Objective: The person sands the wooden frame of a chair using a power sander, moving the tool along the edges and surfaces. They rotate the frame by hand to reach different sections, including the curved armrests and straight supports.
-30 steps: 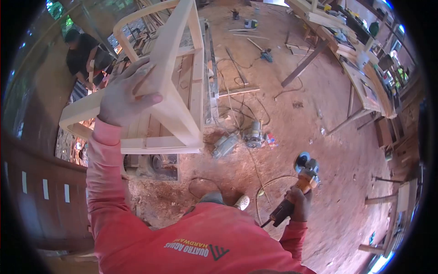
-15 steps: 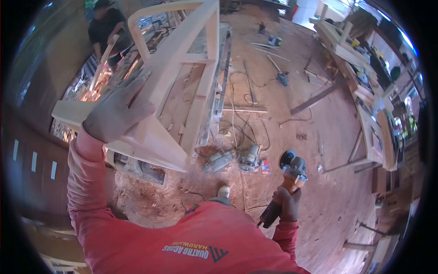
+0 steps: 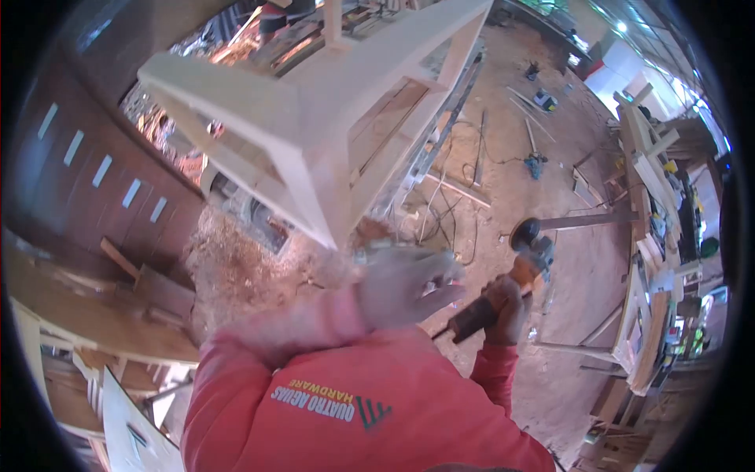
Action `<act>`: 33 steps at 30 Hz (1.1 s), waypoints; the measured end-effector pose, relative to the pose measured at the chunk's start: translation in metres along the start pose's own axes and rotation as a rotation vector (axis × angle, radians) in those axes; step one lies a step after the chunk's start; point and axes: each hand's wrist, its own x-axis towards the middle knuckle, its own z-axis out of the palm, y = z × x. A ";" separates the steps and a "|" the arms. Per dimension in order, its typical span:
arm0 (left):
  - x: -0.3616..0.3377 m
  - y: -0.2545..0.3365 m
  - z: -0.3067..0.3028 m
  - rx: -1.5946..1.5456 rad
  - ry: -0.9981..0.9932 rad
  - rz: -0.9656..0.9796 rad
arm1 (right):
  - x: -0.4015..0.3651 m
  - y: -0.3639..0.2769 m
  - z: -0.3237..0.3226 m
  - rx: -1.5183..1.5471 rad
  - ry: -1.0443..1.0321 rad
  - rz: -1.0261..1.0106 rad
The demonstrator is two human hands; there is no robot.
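The right hand [image 3: 508,305] grasps the angle grinder [image 3: 528,270]; the left hand [image 3: 405,289], blurred, seems open and empty beside it. Straying against the disc [image 3: 524,234], if spinning, could injure it; a careless swing could gouge the wooden frame [image 3: 314,98] ahead.

Wearing a red top [image 3: 314,444] with long matching sleeves [image 3: 279,326]! Showing white "QUATRO AGUAS" and yellow "HARDWARE" lettering [image 3: 313,399], right beside a dark striped logo [image 3: 372,411].

A woodworking workshop — sawdust-strewn floor [image 3: 503,86], long workbench [image 3: 629,315], pale wooden frame [image 3: 299,102], power tools.
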 end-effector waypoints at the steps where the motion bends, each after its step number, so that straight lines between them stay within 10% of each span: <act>1: -0.022 -0.026 0.051 -0.044 -0.107 -0.124 | -0.008 -0.003 0.005 0.008 0.013 0.010; 7: -0.069 -0.042 0.138 -0.991 -0.793 -0.616 | -0.048 -0.010 0.013 0.037 0.055 -0.052; 17: -0.105 -0.018 0.113 -0.752 -0.900 -0.712 | -0.100 0.018 -0.043 0.153 0.081 0.076; 23: -0.165 -0.156 0.021 -0.495 -0.549 -0.653 | -0.107 0.032 -0.014 0.244 0.160 -0.019; 25: -0.200 -0.192 -0.068 -0.573 -0.142 -0.933 | -0.109 0.033 0.013 0.241 0.115 -0.032; 26: -0.253 -0.298 -0.090 -0.913 0.132 -0.905 | -0.112 0.037 0.027 0.239 0.112 -0.046; 29: -0.253 -0.312 -0.274 -0.476 0.627 -0.901 | -0.104 0.050 0.085 0.231 0.132 -0.233; 30: -0.285 -0.413 -0.360 -0.527 0.557 -0.943 | -0.109 0.049 0.103 0.233 0.118 -0.281; 31: -0.231 -0.316 -0.376 -0.634 0.738 -0.663 | -0.116 0.049 0.121 0.248 0.131 -0.315; 33: -0.202 -0.299 -0.442 -0.184 0.787 -0.748 | -0.127 0.035 0.156 0.245 0.104 -0.347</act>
